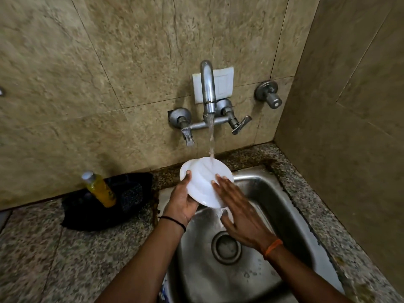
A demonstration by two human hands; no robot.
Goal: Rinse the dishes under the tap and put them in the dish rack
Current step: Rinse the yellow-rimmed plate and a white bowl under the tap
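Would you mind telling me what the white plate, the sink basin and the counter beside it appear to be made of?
The round white plate looks like glossy glazed ceramic, though melamine is possible: it is smooth and opaque with soft highlights. The sink basin looks like brushed stainless steel, grey with dull streaked reflections. The speckled counter looks like polished granite, given its fine mixed grains.

Home kitchen: steel sink (290, 206), wall tap (207, 88), granite counter (43, 248).

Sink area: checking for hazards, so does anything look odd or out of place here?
Yes: a wall switch plate sits directly behind the running tap, close to the water. Dark staining also lines the counter edge left of the sink.
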